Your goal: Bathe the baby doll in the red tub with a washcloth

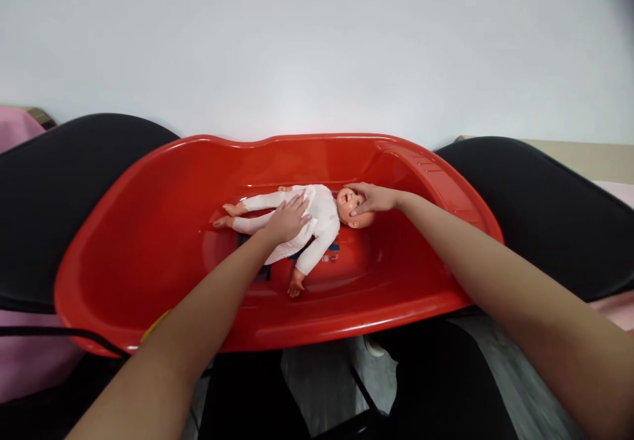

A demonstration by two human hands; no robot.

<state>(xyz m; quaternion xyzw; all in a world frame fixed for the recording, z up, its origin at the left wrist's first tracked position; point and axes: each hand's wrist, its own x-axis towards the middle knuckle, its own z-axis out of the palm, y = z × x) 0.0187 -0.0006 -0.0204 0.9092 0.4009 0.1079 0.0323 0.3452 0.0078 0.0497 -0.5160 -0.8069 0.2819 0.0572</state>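
A baby doll (324, 210) in white clothes lies on its back in a red baby bathtub (133, 228), head to the right and feet to the left. My left hand (290, 220) rests on the doll's belly with its fingers stretched out over the white cloth. Around the top of the doll's head is my right hand (374, 199), the thumb on the near side and the fingers on the far side. One doll arm reaches toward the tub's near wall. Part of the doll's belly is hidden under my left hand.
Black chairs (84, 195) (539, 209) stand at both ends of the tub. Behind it rises a white wall (317, 50). Pink cloth (17, 128) shows at the left edge. A black strap or cable (64, 331) crosses the tub's near left corner.
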